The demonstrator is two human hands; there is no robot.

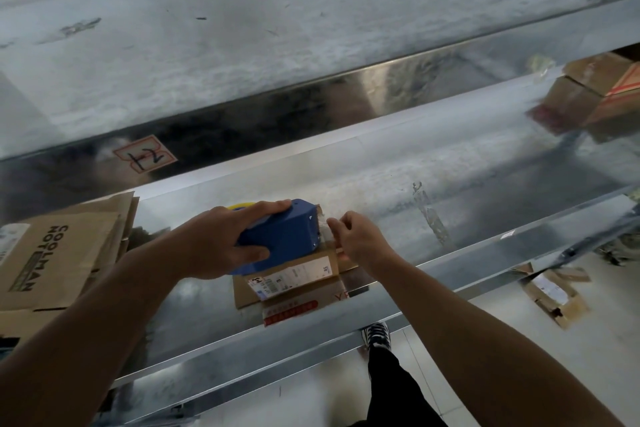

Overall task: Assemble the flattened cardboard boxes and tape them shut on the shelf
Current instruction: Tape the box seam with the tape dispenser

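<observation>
while the blue tape dispenser (pixel 284 236) is rested on top of the small cardboard box (pixel 246 293), it is gripped by the left hand (pixel 221 246): the fingers are curled over its far upper side and the thumb is pressed against its near face. the right hand (pixel 360 239) is placed just beside the dispenser's cutting end, on its right. its fingertips (pixel 334 224) are closed in a pinch on what appears to be the free end of the clear tape (pixel 323 230); the tape itself is hard to make out against the metal.

the box is located on the shelf (pixel 450 218), close to the front edge and about midway along the visible length. its long axis is laid roughly parallel to that edge, and the dispenser is aligned the same way, mouth to the right. the tape end therefore lies at the right-hand end of the box, directly at the right fingertips, so the right hand is judged the nearer one for anchoring it. the pull along the box would be expected from the left hand.

the box is brown and low, with a white shipping label (pixel 294 279) on top and a strip of red-printed tape (pixel 291 314) on its near side. whether it is fully squared up cannot be told. flattened boxes (pixel 59 260) are stacked at the shelf's left end, apart from the work.
</observation>
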